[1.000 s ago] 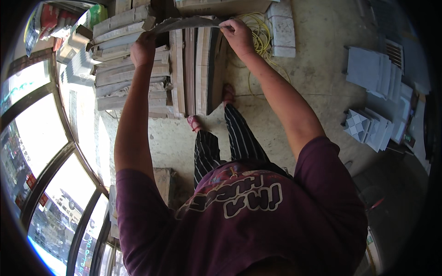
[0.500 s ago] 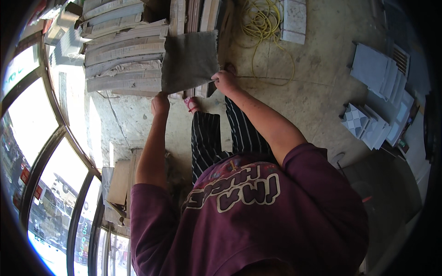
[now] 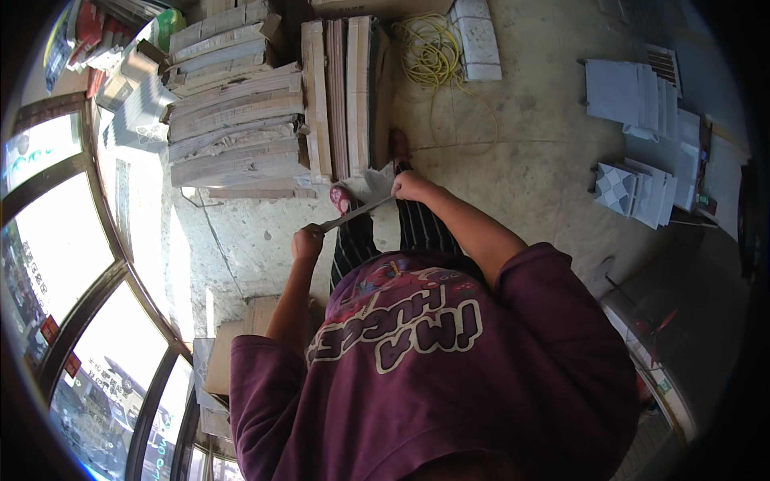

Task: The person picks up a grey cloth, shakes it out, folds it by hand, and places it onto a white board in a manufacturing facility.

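I hold a thin grey tile [image 3: 358, 212] by its two ends, and it shows edge-on, tilted, just above my striped trouser legs [image 3: 417, 232]. My left hand [image 3: 307, 240] grips its lower left end. My right hand [image 3: 411, 186] grips the upper right end. My feet in pink slippers [image 3: 341, 196] stand on the concrete floor, right in front of a row of tiles standing on edge [image 3: 345, 88].
Flat stacks of boxed tiles [image 3: 233, 104] lie to the left of the upright row. A coil of yellow cable [image 3: 433, 48] sits behind them. White tile samples [image 3: 634, 96] lie at the right. Curved windows [image 3: 72, 264] line the left, with cardboard [image 3: 241, 337] below.
The tile was up by the stacks, then came down with its face showing. Now it is lower still, close to my legs and turned edge-on. Both hands kept hold.
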Available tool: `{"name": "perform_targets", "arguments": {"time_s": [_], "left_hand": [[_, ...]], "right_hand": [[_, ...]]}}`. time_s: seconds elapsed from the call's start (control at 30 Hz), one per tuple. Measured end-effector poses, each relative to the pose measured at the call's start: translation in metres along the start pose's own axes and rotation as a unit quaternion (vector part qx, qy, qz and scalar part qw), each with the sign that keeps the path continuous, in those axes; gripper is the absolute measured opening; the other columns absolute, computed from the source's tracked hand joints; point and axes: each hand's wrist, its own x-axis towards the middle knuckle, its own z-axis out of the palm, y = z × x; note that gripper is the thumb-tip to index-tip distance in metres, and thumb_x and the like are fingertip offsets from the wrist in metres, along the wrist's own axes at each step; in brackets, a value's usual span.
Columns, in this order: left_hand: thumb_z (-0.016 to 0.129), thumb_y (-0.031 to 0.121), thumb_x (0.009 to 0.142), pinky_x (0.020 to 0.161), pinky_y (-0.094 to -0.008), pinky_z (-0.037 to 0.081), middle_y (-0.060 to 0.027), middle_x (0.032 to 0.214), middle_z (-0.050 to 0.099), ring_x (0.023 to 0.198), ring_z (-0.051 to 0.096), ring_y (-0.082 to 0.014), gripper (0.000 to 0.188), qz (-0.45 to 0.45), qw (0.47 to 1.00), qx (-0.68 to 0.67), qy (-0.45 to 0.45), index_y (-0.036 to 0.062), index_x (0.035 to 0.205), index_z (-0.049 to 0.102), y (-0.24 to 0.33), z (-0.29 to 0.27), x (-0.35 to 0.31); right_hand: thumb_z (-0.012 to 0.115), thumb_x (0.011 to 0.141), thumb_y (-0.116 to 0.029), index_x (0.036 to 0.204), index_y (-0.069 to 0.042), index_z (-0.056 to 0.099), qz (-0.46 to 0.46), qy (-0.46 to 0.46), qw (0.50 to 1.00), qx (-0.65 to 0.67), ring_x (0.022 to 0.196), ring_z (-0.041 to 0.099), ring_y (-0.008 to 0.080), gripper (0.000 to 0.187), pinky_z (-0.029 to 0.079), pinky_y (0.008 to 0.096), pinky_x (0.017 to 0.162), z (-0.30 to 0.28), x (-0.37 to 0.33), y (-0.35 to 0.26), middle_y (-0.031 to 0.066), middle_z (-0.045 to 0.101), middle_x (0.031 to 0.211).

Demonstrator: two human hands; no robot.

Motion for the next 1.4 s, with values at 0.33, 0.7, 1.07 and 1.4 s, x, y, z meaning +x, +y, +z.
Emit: {"name": "perform_targets", "arguments": {"time_s": [0.33,0.7,1.07,1.4], "left_hand": [[0.056,0.024,0.078,0.067,-0.0405,0.050,-0.0112,0.078,0.066,0.077,0.063,-0.0313,0.016,0.122,0.992,0.030,0.012,0.0151,0.083,0.068,0.005,-0.050,-0.030],[0.061,0.020,0.076,0.068,-0.0402,0.049,-0.0137,0.086,0.064,0.080,0.061,-0.0330,0.012,0.156,0.983,0.075,0.056,0.0097,0.079,0.066,0.028,-0.016,-0.082],[0.062,0.011,0.073,0.068,-0.0352,0.051,-0.0117,0.089,0.064,0.080,0.062,-0.0266,0.006,0.343,0.934,0.013,-0.097,0.0061,0.075,0.066,0.162,0.088,-0.137],[0.055,0.010,0.077,0.062,-0.0339,0.051,-0.0132,0.075,0.065,0.071,0.065,-0.0261,0.012,0.453,0.866,0.049,-0.205,0.0059,0.081,0.065,0.302,0.194,-0.166]], "right_hand": [[0.064,0.065,-0.012,0.081,-0.011,0.071,0.072,0.148,0.981,0.098,0.075,0.065,0.0216,0.018,0.051,0.0324,0.071,0.074,-0.085,-0.013,0.0093,0.067,0.076],[0.064,0.066,-0.010,0.083,-0.004,0.068,0.065,0.170,0.963,0.200,0.064,0.065,0.0151,0.018,0.051,0.0286,0.060,0.082,-0.156,0.008,0.0075,0.067,0.072],[0.065,0.067,-0.013,0.079,-0.007,0.068,0.072,0.273,0.936,0.211,0.065,0.065,0.0143,0.014,0.051,0.0279,0.062,0.100,-0.307,0.154,0.0060,0.066,0.072],[0.069,0.063,-0.016,0.084,-0.009,0.066,0.128,0.422,0.877,0.190,0.080,0.062,0.0246,0.022,0.050,0.0348,0.072,0.146,-0.461,0.234,0.0116,0.062,0.083]]}}
